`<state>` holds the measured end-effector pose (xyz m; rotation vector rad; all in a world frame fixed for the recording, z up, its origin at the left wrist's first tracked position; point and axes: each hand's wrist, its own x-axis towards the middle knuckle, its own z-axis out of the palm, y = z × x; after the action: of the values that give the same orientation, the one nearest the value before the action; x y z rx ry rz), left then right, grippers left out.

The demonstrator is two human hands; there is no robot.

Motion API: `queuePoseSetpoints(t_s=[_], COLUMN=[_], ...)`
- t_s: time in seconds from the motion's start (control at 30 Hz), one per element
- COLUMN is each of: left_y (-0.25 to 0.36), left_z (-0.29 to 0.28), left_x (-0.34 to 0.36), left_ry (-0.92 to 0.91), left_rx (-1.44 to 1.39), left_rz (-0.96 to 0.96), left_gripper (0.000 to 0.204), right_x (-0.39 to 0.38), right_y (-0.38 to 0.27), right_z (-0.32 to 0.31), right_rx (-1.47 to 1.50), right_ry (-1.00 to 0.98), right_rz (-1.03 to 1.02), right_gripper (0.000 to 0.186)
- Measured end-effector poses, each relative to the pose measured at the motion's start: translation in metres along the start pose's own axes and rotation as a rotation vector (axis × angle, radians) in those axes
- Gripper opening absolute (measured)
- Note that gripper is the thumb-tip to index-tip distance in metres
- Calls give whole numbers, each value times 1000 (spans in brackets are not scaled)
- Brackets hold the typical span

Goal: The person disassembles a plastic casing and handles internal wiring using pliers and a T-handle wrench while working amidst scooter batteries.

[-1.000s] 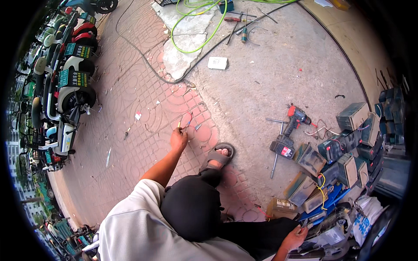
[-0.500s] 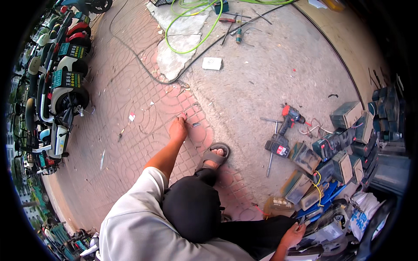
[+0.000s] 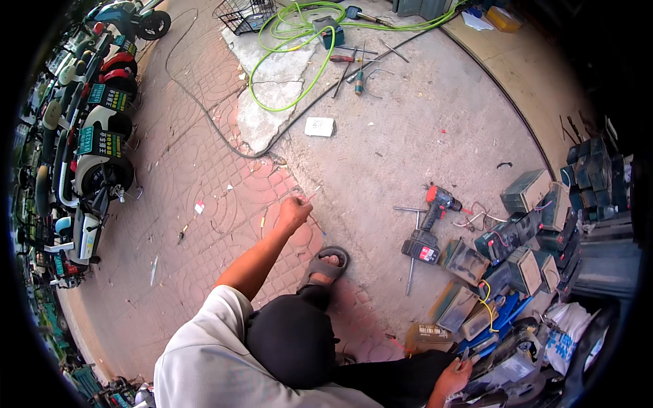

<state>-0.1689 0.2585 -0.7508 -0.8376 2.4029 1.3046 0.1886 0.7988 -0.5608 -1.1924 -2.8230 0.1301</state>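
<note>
The left hand (image 3: 294, 213) is stretched out low over the red patterned paving (image 3: 204, 231), its fingers curled narrowly around a thin rod-like piece (image 3: 314, 196) whose tip sticks out past the knuckles toward the concrete; the piece is too small to tell more about it. A second thin stick (image 3: 263, 222) lies on the bricks just beside the forearm. The right hand (image 3: 454, 376) is down at the lower edge among the clutter, resting against a pile of dark battery cases (image 3: 517, 262) and blue parts, and whether it grips anything I cannot tell. Between the two hands, a foot in a grey sandal (image 3: 325, 265) is planted at the seam where the bricks meet the concrete, with a dark-trousered knee below it. To the right of the sandal a red and black cordless drill (image 3: 430, 224) lies on its side on the concrete, a long metal cross wrench (image 3: 413, 245) touching it. Farther out, a small white box (image 3: 319, 126) sits near a black cable (image 3: 224, 129), and a bright green hose (image 3: 292, 47) coils over a cracked slab among loose hand tools. Along the left rim, parked scooters (image 3: 95, 149) stand in a row, well apart from the hands.
</note>
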Motion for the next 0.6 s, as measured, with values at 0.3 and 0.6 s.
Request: queuePoseSetpoints(t_s=[0.3, 0.6], left_y=[206, 150], left_z=[94, 94], left_x=[-72, 48], left_ry=[-279, 11], left_rx=[-50, 299], left_rz=[638, 717], left_gripper=[45, 46], right_x=[2, 26], right_y=[-17, -56], right_z=[-9, 0], right_rx=[76, 147], right_ry=[1, -59], right_rz=[-10, -95], right_gripper=[30, 27])
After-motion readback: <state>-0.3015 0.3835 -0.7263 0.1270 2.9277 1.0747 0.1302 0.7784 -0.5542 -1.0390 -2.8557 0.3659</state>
